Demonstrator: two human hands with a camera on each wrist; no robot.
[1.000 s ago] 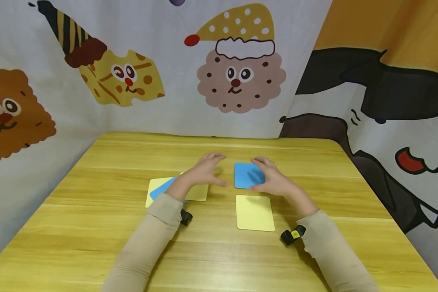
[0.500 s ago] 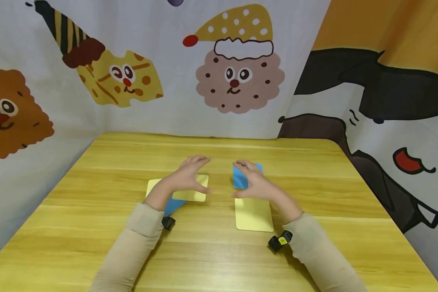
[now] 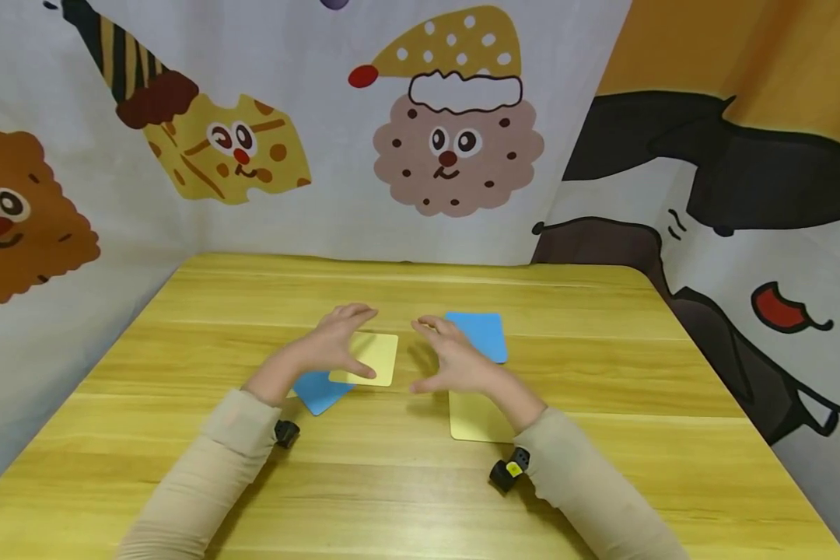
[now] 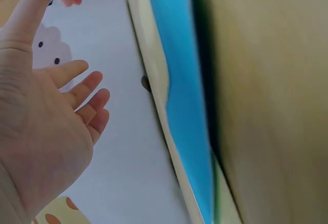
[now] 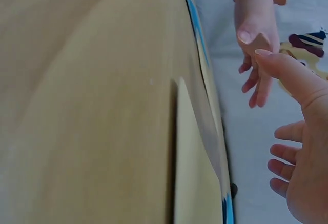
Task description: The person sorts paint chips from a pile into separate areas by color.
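Observation:
My left hand (image 3: pixel 325 344) is over the left group of cards, thumb and fingers spread apart with nothing between them. Below it lie a yellow card (image 3: pixel 379 356) and a blue card (image 3: pixel 322 393), the yellow overlapping the blue; another yellow card there is mostly hidden by the arm. My right hand (image 3: pixel 455 359) is likewise spread and holds nothing. It partly covers a second blue card (image 3: pixel 488 334) and the yellow card (image 3: pixel 477 420) in front of that. In the left wrist view the left palm (image 4: pixel 51 126) faces across, clear of the blue card (image 4: pixel 182 80).
The cards lie flat on a wood-grain table (image 3: pixel 378 490). A white cloth (image 3: pixel 350 225) printed with cartoon figures hangs behind its far edge and along the sides. Small black cameras sit at the left wrist (image 3: pixel 287 434) and right wrist (image 3: pixel 508 471).
Both hands have moved left, the left hand from beside its cards to over them, the right hand off most of the right blue card. The cards have stayed in place.

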